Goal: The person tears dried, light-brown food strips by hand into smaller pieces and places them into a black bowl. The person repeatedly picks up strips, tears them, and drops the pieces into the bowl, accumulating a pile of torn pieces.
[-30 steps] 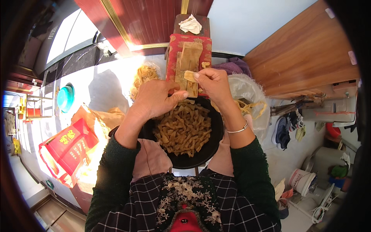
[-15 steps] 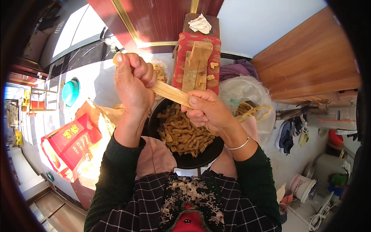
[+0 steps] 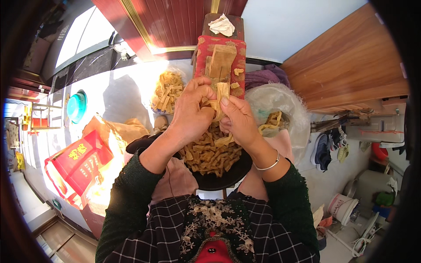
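In a sunlit room with a pale floor (image 3: 127,94) and a dark red door (image 3: 173,26), a narrow, red-covered tabletop (image 3: 240,55) carries a wooden block (image 3: 223,60). A pile of tan strips (image 3: 167,92) lies to the left, a clear plastic bag (image 3: 283,103) to the right, and the hands partly hide a black bowl (image 3: 237,173) of tan pieces (image 3: 210,155). Above the bowl's far side, the fingers of the left hand (image 3: 195,109) and right hand (image 3: 239,120) pinch one folded tan strip (image 3: 222,91).

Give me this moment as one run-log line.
left grip: on bent tan strip | right grip: pinching same strip | below: black basin holding brown pieces | ahead: wooden block on red-covered bench
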The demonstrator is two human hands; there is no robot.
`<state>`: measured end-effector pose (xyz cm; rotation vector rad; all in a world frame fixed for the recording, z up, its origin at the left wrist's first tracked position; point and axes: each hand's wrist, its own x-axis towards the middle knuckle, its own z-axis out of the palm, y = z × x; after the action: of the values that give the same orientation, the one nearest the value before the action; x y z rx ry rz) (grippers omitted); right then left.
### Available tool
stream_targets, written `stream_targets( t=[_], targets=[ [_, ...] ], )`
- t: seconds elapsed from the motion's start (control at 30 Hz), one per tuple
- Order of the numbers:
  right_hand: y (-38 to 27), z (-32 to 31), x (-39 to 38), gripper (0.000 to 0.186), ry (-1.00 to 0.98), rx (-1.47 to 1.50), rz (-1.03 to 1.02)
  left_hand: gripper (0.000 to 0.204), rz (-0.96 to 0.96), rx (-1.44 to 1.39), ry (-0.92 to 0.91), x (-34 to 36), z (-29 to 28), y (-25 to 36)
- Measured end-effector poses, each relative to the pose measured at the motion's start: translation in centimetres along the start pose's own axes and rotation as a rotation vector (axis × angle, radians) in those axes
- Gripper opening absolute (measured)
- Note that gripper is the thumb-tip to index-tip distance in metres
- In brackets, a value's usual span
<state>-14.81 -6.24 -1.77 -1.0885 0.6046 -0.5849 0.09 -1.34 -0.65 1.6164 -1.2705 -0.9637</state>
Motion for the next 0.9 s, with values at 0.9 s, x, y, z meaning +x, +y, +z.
stream_targets(
  t=[0.9],
  targets=[
    [-0.1,-2.7,0.3,0.019,-0.077,0.238,0.052,0.026,0.299,-0.014,-0.070,0.4,-1.2,-0.3]
  ],
)
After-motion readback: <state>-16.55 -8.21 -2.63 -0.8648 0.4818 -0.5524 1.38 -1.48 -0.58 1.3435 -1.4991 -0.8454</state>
